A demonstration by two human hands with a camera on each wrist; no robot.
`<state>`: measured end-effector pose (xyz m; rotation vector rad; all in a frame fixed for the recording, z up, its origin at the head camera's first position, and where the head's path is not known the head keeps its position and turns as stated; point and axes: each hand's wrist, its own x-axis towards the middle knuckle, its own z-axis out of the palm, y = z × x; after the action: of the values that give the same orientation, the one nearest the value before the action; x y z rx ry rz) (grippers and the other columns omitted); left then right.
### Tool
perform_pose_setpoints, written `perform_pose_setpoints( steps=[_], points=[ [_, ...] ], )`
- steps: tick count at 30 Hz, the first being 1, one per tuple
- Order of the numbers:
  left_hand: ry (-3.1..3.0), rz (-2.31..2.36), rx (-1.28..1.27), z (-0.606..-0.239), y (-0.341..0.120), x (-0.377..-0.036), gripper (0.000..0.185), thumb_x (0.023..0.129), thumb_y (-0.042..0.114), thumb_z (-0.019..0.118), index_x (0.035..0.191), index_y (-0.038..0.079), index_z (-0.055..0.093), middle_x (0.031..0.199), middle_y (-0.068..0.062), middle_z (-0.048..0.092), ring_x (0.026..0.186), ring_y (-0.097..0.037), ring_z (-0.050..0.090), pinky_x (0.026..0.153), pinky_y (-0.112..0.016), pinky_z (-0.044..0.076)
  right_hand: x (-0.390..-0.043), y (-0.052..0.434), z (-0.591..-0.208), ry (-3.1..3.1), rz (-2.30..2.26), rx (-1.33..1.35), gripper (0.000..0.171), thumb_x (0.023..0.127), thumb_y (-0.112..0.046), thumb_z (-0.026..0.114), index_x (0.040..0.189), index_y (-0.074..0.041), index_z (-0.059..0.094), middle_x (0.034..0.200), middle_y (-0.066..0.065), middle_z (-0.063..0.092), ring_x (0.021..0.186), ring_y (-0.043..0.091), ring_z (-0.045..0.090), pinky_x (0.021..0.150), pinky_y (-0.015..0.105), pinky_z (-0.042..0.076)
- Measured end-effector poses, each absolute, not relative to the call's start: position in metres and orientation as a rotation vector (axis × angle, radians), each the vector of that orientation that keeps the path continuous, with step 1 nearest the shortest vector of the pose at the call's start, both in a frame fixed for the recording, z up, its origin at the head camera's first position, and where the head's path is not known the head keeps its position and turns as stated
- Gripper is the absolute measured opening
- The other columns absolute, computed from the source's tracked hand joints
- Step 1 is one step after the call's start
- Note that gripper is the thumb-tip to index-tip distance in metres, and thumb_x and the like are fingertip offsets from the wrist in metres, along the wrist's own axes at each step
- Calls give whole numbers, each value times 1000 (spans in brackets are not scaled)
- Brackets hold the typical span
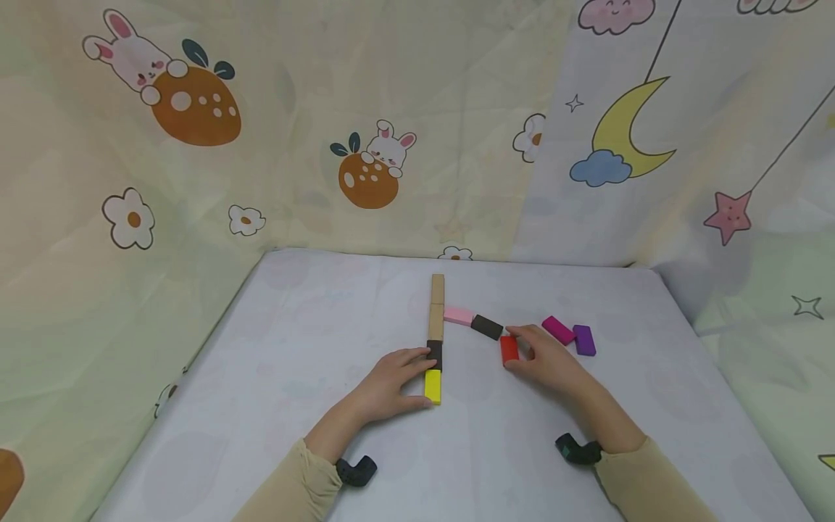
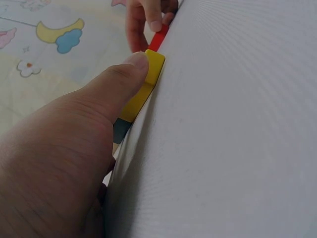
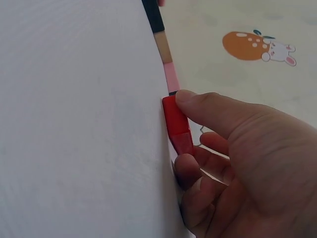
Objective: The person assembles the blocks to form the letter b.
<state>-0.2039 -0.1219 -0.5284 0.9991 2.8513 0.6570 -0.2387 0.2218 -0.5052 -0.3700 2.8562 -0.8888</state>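
Observation:
A straight column of flat blocks stands mid-table: two tan blocks [image 1: 436, 319], a black block [image 1: 434, 355] and a yellow block [image 1: 433, 388] at the near end. My left hand [image 1: 391, 384] pinches the yellow block, thumb at its near end and fingertips by the black one. From the column a pink block [image 1: 459, 315] and a second black block [image 1: 487, 327] slant off to the right. Just past them, my right hand [image 1: 548, 359] grips a red block [image 3: 177, 119] lengthwise between thumb and fingers, its far end close to the second black block.
Right of my right hand, a magenta block [image 1: 557, 330] and a purple block [image 1: 584, 340] lie touching at their ends. A white cloth [image 1: 274, 348] covers the table. Printed fabric [image 1: 293, 109] rises behind it and at both sides. Dark wrist devices [image 1: 356, 471] sit at both sleeves.

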Motion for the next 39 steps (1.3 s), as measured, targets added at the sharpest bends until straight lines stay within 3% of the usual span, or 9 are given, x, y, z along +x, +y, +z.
perform_pose_setpoints(
  steps=[13,31,39],
  points=[
    [2848,655,992,-526,-122,-203,69,78,66,53,139,36,36,149,12,26,137,-16,27,112,-45,25,-238,217,-508,2887,-877,-390,71,74,-51,70,135,-27,44,123,-6,51,86,16,50,68,25,46],
    [2857,642,1010,-528,-123,-204,69,79,66,52,139,37,35,149,14,25,137,-16,27,112,-45,26,-237,218,-510,2903,-852,-408,68,75,-52,69,134,-30,44,123,-8,50,83,15,49,66,25,45],
    [2856,648,1020,-528,-123,-204,70,79,69,49,139,36,36,149,13,26,136,-18,28,111,-45,26,-234,223,-506,2890,-933,-344,53,83,-52,60,130,-33,48,127,-8,48,90,16,51,71,28,50]
  ],
)
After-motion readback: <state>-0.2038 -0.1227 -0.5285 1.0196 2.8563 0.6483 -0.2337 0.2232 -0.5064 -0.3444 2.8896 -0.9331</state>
